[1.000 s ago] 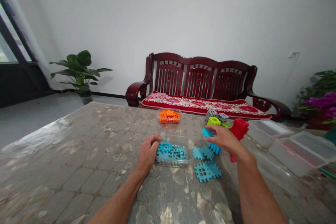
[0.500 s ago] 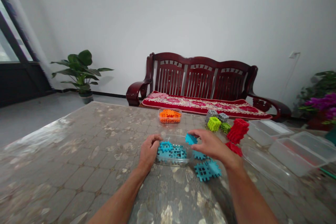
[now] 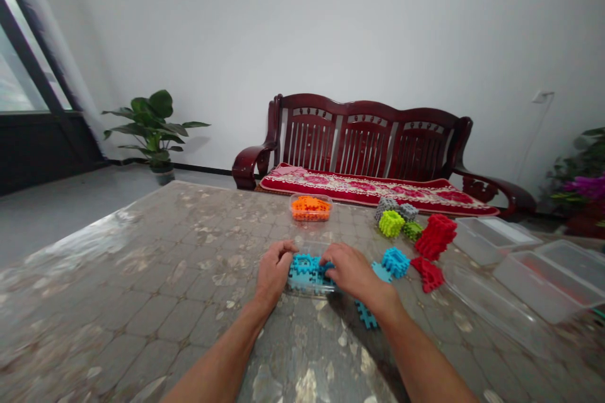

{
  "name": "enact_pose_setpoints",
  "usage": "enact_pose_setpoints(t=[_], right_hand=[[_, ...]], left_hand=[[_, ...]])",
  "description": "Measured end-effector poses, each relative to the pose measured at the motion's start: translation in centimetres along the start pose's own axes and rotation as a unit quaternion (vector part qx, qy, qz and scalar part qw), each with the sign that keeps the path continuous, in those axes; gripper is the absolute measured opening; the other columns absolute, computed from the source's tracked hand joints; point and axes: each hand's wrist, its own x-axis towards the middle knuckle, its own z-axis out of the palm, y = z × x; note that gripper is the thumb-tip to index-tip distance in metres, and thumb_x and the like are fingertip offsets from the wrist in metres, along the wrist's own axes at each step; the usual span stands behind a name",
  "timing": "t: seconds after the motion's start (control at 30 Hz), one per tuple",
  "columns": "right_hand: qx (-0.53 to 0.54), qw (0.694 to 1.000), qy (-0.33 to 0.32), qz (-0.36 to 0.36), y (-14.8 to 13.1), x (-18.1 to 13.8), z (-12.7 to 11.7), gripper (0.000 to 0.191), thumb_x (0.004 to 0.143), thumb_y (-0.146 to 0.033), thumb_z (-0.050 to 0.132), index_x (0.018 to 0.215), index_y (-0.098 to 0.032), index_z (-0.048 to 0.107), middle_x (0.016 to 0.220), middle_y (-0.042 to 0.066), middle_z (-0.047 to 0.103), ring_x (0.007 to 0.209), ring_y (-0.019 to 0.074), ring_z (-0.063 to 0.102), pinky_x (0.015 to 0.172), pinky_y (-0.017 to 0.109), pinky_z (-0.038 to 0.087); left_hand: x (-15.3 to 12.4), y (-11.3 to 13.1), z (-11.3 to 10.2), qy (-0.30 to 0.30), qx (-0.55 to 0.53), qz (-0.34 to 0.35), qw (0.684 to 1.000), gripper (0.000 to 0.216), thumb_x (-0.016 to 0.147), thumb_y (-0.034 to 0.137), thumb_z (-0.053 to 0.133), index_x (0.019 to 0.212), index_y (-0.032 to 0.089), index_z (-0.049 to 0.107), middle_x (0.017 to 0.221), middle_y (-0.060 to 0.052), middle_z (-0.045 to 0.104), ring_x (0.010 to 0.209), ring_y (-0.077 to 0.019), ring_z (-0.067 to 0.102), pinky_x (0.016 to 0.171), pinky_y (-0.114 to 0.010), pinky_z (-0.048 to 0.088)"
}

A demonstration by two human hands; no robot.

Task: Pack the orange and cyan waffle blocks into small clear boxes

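Observation:
A clear plastic container (image 3: 312, 293) full of blue interlocking toy blocks (image 3: 303, 278) stands on the table in front of me. My left hand (image 3: 274, 269) grips its left rim, thumb toward the inside. Over the container's right part, my right hand (image 3: 353, 272) has its bent fingers down among the pieces, pinching a blue block (image 3: 326, 267) that they partly cover. Just right of this hand lie a blue ring-shaped block (image 3: 396, 262) and a flat blue piece (image 3: 382, 272). Another blue piece (image 3: 366, 313) is partly hidden by my right forearm.
Farther back sits a container of orange blocks (image 3: 311, 206). Grey (image 3: 386, 208), lime green (image 3: 391, 223) and red blocks (image 3: 435, 237) are grouped at right. Beyond them are clear boxes (image 3: 543, 283) and a clear lid (image 3: 491, 308). A wooden bench (image 3: 363, 145) stands behind the table.
My right hand has moved left and down with the blue block, from above the container's right edge into it. My left hand stays at the rim. The view has shifted slightly.

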Motion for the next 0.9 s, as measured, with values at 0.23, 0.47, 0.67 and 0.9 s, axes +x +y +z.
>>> enact_pose_setpoints(t=[0.23, 0.47, 0.67, 0.9], right_hand=[[0.134, 0.986, 0.08, 0.058, 3.7, -0.7, -2.6, 0.028, 0.081, -0.02, 0.057, 0.101, -0.022, 0.076, 0.107, 0.005, 0.076, 0.101, 0.0222, 0.068, 0.092, 0.034, 0.05], [0.18, 0.972, 0.074, 0.134, 8.6, -5.5, -3.0, 0.025, 0.077, -0.024, 0.055, 0.09, -0.019, 0.076, 0.089, 0.005, 0.078, 0.084, 0.0224, 0.071, 0.079, 0.034, 0.054], [0.07, 0.958, 0.192, 0.199, 9.2, -8.9, 0.1, 0.035, 0.077, -0.016, 0.049, 0.101, -0.022, 0.074, 0.104, 0.006, 0.076, 0.095, 0.0221, 0.068, 0.091, 0.037, 0.051], [0.102, 0.983, 0.079, 0.13, 9.4, -10.6, -0.6, 0.029, 0.071, -0.016, 0.056, 0.093, -0.022, 0.075, 0.101, 0.005, 0.073, 0.103, 0.0243, 0.064, 0.096, 0.038, 0.047]], left_hand=[[0.0, 0.0, 0.0, -0.003, 0.002, -0.007, 1.0, 0.026, 0.07, 0.029, 0.043, 0.078, 0.021, 0.066, 0.094, -0.005, 0.074, 0.096, -0.0235, 0.066, 0.09, -0.035, 0.049], [0.2, 0.0, 0.0, -0.004, 0.002, -0.006, 1.0, 0.025, 0.07, 0.03, 0.043, 0.078, 0.021, 0.066, 0.091, -0.005, 0.074, 0.096, -0.0237, 0.066, 0.088, -0.034, 0.049], [0.3, 0.0, 0.0, 0.0, 0.005, -0.007, 1.0, 0.026, 0.07, 0.032, 0.044, 0.077, 0.022, 0.067, 0.087, -0.005, 0.074, 0.095, -0.0246, 0.067, 0.088, -0.035, 0.05], [0.3, -0.1, 0.0, -0.002, 0.009, -0.012, 1.0, 0.027, 0.069, 0.034, 0.045, 0.078, 0.021, 0.067, 0.089, -0.005, 0.075, 0.094, -0.0245, 0.067, 0.089, -0.034, 0.049]])
